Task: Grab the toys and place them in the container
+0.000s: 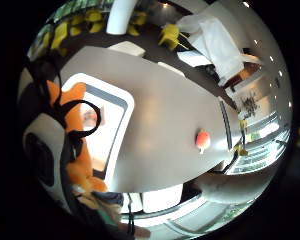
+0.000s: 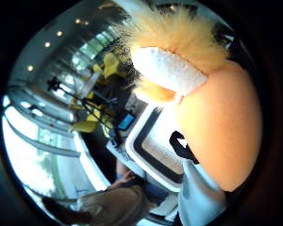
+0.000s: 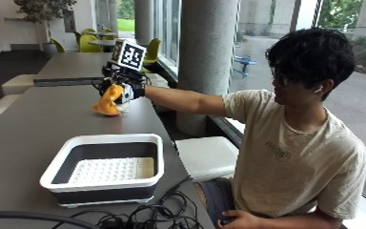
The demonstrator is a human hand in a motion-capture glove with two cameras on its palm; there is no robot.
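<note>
My gloved right hand (image 3: 125,85) grips an orange plush toy (image 3: 108,103) and holds it just above the grey table (image 3: 37,124), well beyond the container. The toy, with a white patch and yellow fur, fills the thumb side view (image 2: 217,117) and shows beside the straps in the little finger side view (image 1: 72,100). The container (image 3: 106,164) is a white-rimmed tub with dark walls and a white ribbed floor, standing near the table's front edge; nothing shows inside it. A small red toy (image 1: 202,140) lies alone on the table farther along.
Black cables (image 3: 151,214) lie in a tangle at the table's front edge by the container. A white stool (image 3: 208,155) and a concrete pillar (image 3: 205,57) stand to the right. A second table (image 3: 75,64) continues behind. The person's bare hand (image 3: 240,220) rests in their lap.
</note>
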